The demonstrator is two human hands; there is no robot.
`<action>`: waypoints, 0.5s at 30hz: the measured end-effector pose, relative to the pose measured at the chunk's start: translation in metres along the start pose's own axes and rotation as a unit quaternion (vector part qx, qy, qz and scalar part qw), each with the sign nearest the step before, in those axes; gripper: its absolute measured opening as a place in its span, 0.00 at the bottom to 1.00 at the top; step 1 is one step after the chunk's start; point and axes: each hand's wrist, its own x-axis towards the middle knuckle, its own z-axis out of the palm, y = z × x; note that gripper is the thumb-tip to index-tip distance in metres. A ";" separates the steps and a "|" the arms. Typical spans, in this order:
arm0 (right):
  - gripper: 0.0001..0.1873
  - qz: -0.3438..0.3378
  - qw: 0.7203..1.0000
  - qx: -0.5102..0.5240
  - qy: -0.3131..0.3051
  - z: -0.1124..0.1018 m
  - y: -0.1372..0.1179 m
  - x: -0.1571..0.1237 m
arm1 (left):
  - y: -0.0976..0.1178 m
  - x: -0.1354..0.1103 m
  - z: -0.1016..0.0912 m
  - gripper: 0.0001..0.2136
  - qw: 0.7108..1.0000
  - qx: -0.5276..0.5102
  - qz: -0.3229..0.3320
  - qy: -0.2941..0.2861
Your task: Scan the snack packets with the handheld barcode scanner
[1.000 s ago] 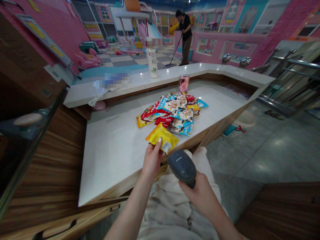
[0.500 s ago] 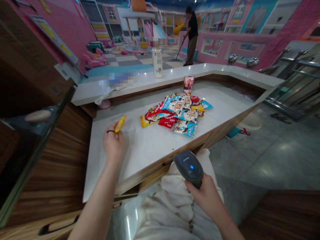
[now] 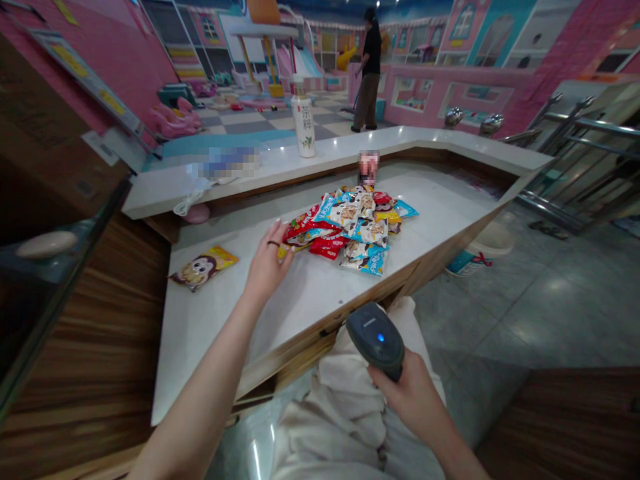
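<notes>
My left hand (image 3: 270,265) is at the left edge of a pile of snack packets (image 3: 345,220), its fingers stretched out and apart. Just by its fingertips are a red packet (image 3: 303,225) and the corner of a yellow one, partly covered by the hand; whether they touch is hard to tell. To the left, a single yellow-and-brown snack packet (image 3: 203,268) with a cartoon face lies flat on the white counter (image 3: 220,333). My right hand (image 3: 413,387) is wrapped around the handle of a dark barcode scanner (image 3: 376,339) with a lit blue light, held over my lap.
A white bottle (image 3: 303,123) stands on the raised ledge (image 3: 340,143) behind the pile. A bucket (image 3: 477,250) sits on the floor at the right, near metal railings (image 3: 575,153). Beyond the ledge, a person (image 3: 369,73) stands in a play area.
The yellow packet has left my left hand and now lies on the counter's left side. That hand has moved right to the pile. The scanner stays in my right hand.
</notes>
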 end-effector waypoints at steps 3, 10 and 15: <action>0.05 0.004 1.000 0.005 -0.004 0.001 0.001 0.000 | 0.034 0.032 0.026 0.29 0.994 0.008 0.094 -0.054; 0.05 0.001 1.000 0.020 0.008 0.002 0.006 -0.001 | 0.050 0.096 0.062 0.36 0.973 0.075 0.157 -0.151; 0.05 0.007 1.000 0.024 0.012 0.002 0.008 -0.002 | 0.047 0.098 0.057 0.35 0.975 0.063 0.156 -0.149</action>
